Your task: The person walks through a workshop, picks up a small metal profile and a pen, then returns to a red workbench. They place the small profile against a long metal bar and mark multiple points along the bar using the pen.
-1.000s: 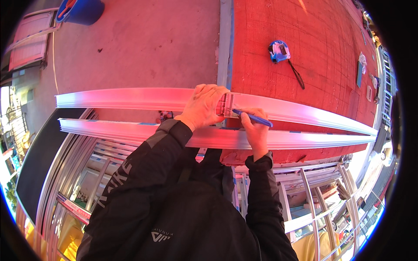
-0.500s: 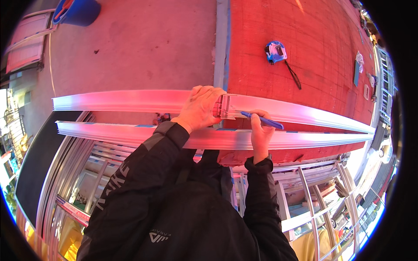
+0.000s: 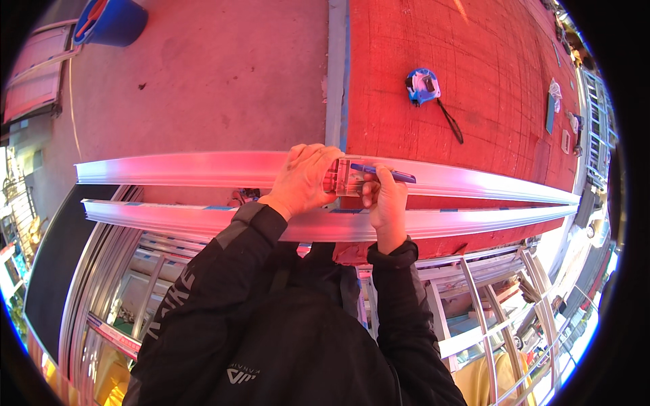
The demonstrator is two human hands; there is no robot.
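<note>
Left hand point(image 3: 305, 179) grips a clear block point(image 3: 349, 178) at the far metal rail point(image 3: 474, 178). Right hand point(image 3: 388, 203) is closed on a blue pen point(image 3: 393, 174), one end overlapping the block. Apparent step: marking; next move calls for steadying the block.

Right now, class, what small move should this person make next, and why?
Probably bring the blue pen to the clear piece's edge and steady it there: the left hand appears to grip the clear piece at the upper metal profile, and the right hand holds the pen with one end over that piece. Whether it touches, I cannot tell.
</note>
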